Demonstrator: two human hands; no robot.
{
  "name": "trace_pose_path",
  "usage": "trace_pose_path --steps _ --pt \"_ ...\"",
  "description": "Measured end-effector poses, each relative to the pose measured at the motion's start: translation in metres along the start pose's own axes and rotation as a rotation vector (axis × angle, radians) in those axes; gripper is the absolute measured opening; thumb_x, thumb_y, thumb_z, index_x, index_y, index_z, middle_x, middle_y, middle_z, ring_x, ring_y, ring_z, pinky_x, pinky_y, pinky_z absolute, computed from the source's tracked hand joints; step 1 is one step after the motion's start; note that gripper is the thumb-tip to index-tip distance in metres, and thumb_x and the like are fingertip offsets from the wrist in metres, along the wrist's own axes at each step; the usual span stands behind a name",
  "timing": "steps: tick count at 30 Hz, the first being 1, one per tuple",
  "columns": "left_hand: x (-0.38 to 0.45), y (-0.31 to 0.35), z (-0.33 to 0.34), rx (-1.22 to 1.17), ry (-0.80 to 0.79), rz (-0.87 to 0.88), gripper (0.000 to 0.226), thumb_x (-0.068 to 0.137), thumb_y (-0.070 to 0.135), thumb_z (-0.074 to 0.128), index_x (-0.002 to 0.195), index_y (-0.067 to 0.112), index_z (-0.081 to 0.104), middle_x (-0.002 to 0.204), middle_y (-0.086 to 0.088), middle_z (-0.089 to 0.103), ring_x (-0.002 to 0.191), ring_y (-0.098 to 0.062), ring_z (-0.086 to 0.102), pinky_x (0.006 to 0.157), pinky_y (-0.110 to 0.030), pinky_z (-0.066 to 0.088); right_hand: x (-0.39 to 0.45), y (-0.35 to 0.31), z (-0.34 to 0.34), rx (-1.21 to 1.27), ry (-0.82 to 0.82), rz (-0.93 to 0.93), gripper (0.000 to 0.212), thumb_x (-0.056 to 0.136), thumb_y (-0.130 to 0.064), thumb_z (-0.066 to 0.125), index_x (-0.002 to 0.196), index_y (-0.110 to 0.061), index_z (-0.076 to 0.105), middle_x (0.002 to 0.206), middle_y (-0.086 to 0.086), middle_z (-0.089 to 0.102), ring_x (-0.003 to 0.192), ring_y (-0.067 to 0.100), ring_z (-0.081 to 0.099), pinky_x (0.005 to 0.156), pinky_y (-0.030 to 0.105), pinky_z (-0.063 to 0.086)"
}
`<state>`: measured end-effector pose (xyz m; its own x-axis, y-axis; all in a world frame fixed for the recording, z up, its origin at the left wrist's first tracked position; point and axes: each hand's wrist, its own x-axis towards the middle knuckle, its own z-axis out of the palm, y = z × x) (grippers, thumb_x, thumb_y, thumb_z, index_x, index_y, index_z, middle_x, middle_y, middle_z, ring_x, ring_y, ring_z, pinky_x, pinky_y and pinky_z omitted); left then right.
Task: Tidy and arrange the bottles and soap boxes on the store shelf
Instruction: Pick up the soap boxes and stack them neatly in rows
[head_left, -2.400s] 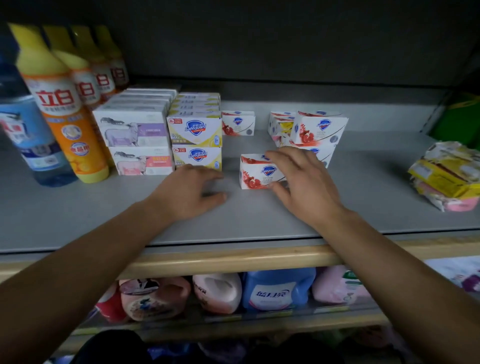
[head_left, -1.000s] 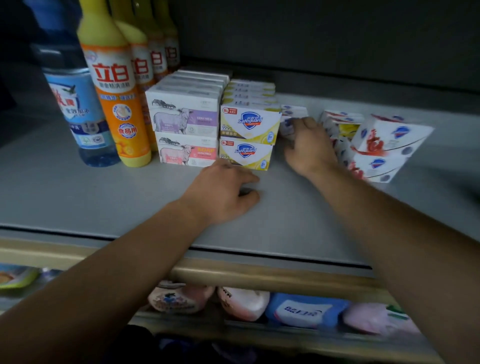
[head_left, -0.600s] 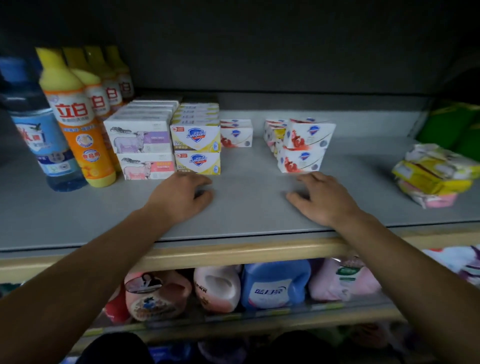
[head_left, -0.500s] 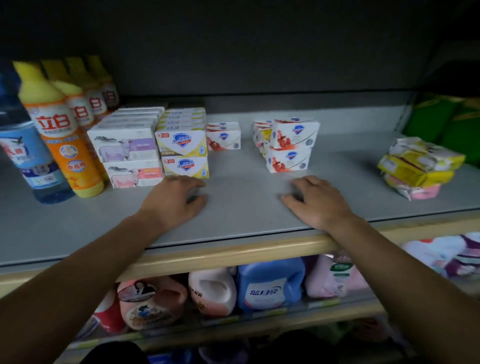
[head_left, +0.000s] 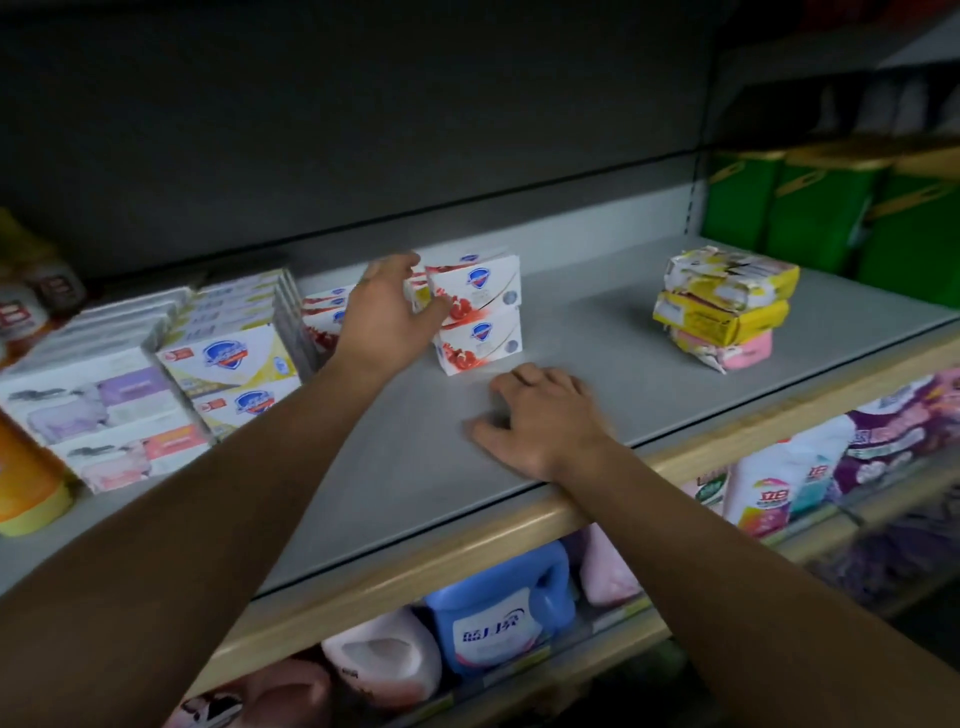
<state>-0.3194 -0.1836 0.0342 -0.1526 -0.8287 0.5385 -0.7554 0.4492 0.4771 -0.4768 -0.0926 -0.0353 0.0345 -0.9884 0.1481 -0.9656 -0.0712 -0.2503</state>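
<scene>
Two red-and-white soap boxes are stacked mid-shelf, the upper box on the lower box. My left hand grips the left end of the upper box, thumb on its front face and fingers over its top rear. More red-and-white boxes sit behind my wrist, partly hidden. My right hand rests on the grey shelf in front of the stack, holding nothing. Left of them stand stacked yellow-and-white soap boxes and white goat-print boxes. An orange bottle is cut off at the left edge.
A pile of yellow and pink wrapped soap packs lies at the right of the shelf. Green containers stand beyond the divider. Detergent jugs, one of them a blue jug, fill the shelf below.
My left hand has left the shelf in front of the yellow boxes and reached right to take the upper red-and-white box. The right hand stays on the shelf. The view has swung right.
</scene>
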Motion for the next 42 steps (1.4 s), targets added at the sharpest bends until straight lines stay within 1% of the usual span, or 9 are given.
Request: trace_pose_path --steps 8,14,19,24,29,32,36,39,42 --pt "0.025 -0.003 0.035 -0.061 -0.016 -0.099 0.042 0.087 0.029 0.068 0.123 0.017 0.051 0.116 -0.005 0.068 0.103 -0.024 0.065 0.082 -0.029 0.047 0.000 -0.001 -0.001 0.006 0.018 0.006 0.061 0.086 -0.065 0.039 0.132 -0.027 0.048 0.135 0.000 0.047 0.129 0.027 0.036 0.109 0.043 0.025" --pt "0.012 0.003 0.015 -0.122 0.032 -0.045 0.042 0.087 0.026 0.069 0.124 0.016 0.052 0.114 -0.004 0.067 0.099 -0.023 0.066 0.089 -0.036 0.052 -0.001 -0.001 -0.002 0.004 0.014 -0.006 0.061 0.086 -0.067 0.038 0.132 -0.028 0.048 0.133 -0.001 0.047 0.129 0.026 0.037 0.108 0.042 0.025" --pt "-0.040 -0.021 -0.020 -0.255 -0.010 -0.065 0.028 0.085 0.030 0.070 0.110 0.029 0.058 0.088 0.014 0.067 0.081 -0.011 0.069 0.072 -0.027 0.052 0.001 -0.002 0.001 0.002 0.018 0.014 0.065 0.082 -0.071 0.040 0.133 -0.031 0.049 0.136 -0.003 0.047 0.131 0.026 0.037 0.109 0.042 0.025" --pt "-0.090 -0.063 -0.038 -0.493 -0.098 -0.247 0.019 0.089 0.019 0.069 0.107 0.017 0.066 0.098 -0.011 0.073 0.091 -0.025 0.071 0.080 -0.039 0.057 0.003 -0.006 -0.001 0.121 0.072 0.042 0.077 0.076 -0.063 0.059 0.143 -0.033 0.036 0.144 -0.003 0.045 0.133 0.026 0.040 0.109 0.038 0.030" --pt "-0.101 -0.073 -0.040 -0.842 -0.096 -0.440 0.032 0.091 0.019 0.064 0.096 -0.012 0.059 0.098 -0.034 0.065 0.082 -0.035 0.067 0.075 -0.048 0.058 0.008 -0.038 -0.002 0.571 0.050 -0.347 0.089 0.074 -0.022 0.078 0.148 -0.035 0.030 0.146 -0.010 0.037 0.132 0.004 0.040 0.109 0.021 0.034" --pt "-0.101 -0.073 -0.047 -0.942 -0.079 -0.502 0.034 0.094 0.029 0.060 0.086 -0.004 0.065 0.079 -0.022 0.069 0.070 -0.028 0.065 0.056 -0.034 0.057 0.017 -0.053 -0.002 0.819 0.026 -0.331 0.070 0.078 -0.011 0.078 0.135 -0.038 0.047 0.132 -0.009 0.054 0.116 0.006 0.057 0.100 0.023 0.046" --pt "-0.097 -0.078 -0.057 -0.899 -0.086 -0.584 0.056 0.087 0.061 0.052 0.083 0.006 0.066 0.058 -0.010 0.060 0.049 -0.024 0.057 0.049 -0.031 0.049 0.021 -0.060 0.004 1.014 -0.055 -0.161 0.017 0.087 -0.035 0.070 0.103 -0.028 0.067 0.094 -0.001 0.072 0.076 0.009 0.066 0.071 0.023 0.053" --pt "-0.099 -0.075 -0.056 -0.668 -0.127 -0.580 0.076 0.069 0.081 0.043 0.068 0.007 0.060 0.050 -0.009 0.059 0.044 -0.023 0.059 0.043 -0.026 0.046 0.022 -0.064 0.004 1.024 -0.017 0.032 0.050 0.079 -0.065 0.049 0.078 -0.020 0.070 0.061 0.008 0.067 0.051 0.013 0.060 0.049 0.021 0.046" --pt "-0.101 -0.072 -0.054 -0.567 -0.122 -0.551 0.079 0.067 0.084 0.036 0.061 0.009 0.057 0.047 -0.007 0.060 0.040 -0.019 0.058 0.039 -0.021 0.044 0.023 -0.063 0.002 0.992 -0.022 0.072 0.055 0.074 -0.071 0.038 0.069 -0.026 0.070 0.050 0.004 0.060 0.043 0.012 0.055 0.040 0.019 0.040"
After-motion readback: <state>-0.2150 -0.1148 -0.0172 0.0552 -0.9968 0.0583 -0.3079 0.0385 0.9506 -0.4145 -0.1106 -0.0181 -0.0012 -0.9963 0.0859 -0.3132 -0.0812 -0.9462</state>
